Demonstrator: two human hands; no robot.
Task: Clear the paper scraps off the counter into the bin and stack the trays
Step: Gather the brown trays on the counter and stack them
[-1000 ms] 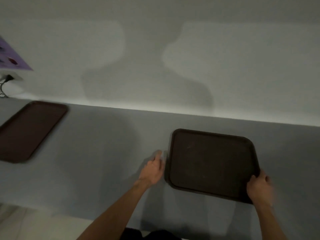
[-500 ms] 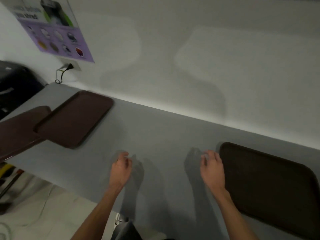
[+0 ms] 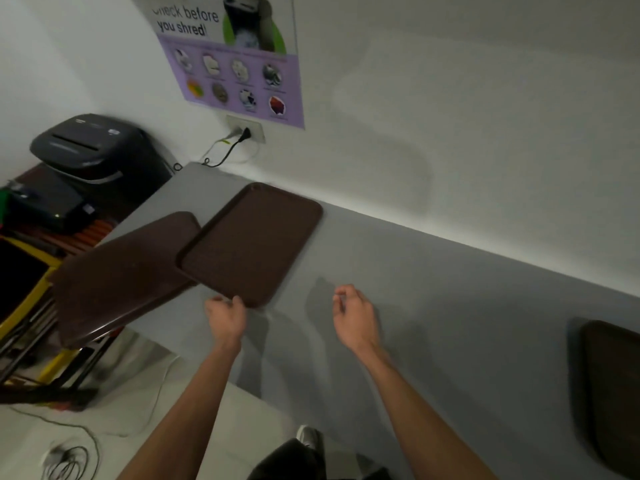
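am stacking trays: left hand (image 3: 225, 317) curling at near rim of centre-left tray (image 3: 251, 242), grip unclear; right hand (image 3: 354, 318) hovering loose, empty. next probably needs a two-handed lift.

dim | bright strip along wall base | soft shadows | wide-angle bending | edges blurred

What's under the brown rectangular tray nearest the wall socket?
The brown rectangular tray lies on the grey counter, its left corner overlapping a second brown tray. Anything beneath is covered.
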